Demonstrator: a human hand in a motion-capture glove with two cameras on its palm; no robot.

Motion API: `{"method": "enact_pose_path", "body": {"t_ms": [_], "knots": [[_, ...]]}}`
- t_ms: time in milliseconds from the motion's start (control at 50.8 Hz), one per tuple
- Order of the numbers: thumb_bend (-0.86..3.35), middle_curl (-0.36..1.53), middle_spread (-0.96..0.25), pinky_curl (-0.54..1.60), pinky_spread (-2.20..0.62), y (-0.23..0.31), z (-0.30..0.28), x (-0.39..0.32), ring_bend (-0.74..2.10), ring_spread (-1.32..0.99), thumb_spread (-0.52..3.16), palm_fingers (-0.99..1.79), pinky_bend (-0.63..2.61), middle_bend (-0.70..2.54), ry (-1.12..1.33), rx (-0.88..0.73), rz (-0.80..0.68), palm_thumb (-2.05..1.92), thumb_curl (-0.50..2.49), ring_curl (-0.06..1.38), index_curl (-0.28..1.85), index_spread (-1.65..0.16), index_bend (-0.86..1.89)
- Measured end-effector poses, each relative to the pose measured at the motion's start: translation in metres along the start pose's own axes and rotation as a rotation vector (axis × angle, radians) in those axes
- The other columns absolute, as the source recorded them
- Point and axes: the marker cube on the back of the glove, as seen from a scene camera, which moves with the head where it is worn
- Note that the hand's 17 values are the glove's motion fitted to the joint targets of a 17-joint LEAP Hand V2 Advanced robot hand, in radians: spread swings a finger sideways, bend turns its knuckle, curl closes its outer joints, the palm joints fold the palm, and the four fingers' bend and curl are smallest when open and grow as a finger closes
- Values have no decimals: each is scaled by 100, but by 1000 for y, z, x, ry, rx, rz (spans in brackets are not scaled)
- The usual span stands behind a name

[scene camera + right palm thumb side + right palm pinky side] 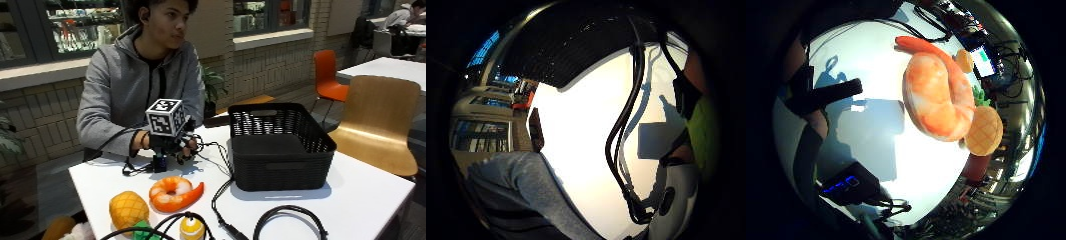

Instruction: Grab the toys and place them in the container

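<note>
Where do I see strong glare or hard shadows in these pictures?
Little finger side palm view: the white table glares, with hard shadows beside the shrimp toy. Thumb side palm view: washed-out table, cable shadows. Outside view: even light, soft shadow under the black basket.

The person wears a grey zip-up hoodie with a hood behind the neck, open at the collar over a dark top. A dark earpiece sits at one ear. The right hand wears a black glove with black straps. In the thumb-side palm view, a grey sleeve shows.
</note>
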Motion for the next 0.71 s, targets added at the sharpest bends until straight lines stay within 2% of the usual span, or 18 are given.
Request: {"method": "enact_pose_path", "body": {"t_ms": [374,629,708], "knots": [[43,61,-34,54,-40,-12,-44,-15,113,-42,97,72,117,53,-68,69,-39,73,81,54,75,-23,51],[42,77,-38,58,-40,-68,-104,-63,120,-42,85,62,125,61,-35,124,-178,72,93,62,90,-23,58],[41,83,-40,58,-40,-92,-118,-75,122,-42,82,60,127,64,-49,129,-182,72,96,64,94,-23,61]]}}
